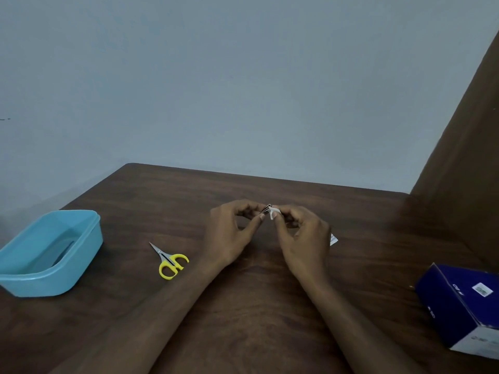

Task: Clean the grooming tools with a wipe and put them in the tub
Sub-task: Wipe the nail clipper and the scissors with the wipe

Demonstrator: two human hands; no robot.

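Both my hands meet over the middle of the brown table (270, 306). My left hand (229, 233) pinches a small dark metal grooming tool (266, 209) at its fingertips; what kind of tool I cannot tell. My right hand (299, 233) pinches a small white wipe (273, 213) against that tool. Small scissors with yellow handles (170, 261) lie flat to the left of my left forearm. A light blue plastic tub (67, 268) stands open at the left edge of the table; something dark lies inside it.
A dark blue box (459, 306) sits at the right edge of the table. A small white wrapper scrap (333, 240) lies just behind my right hand. A brown panel (464, 157) rises at the right, a grey-blue wall behind.
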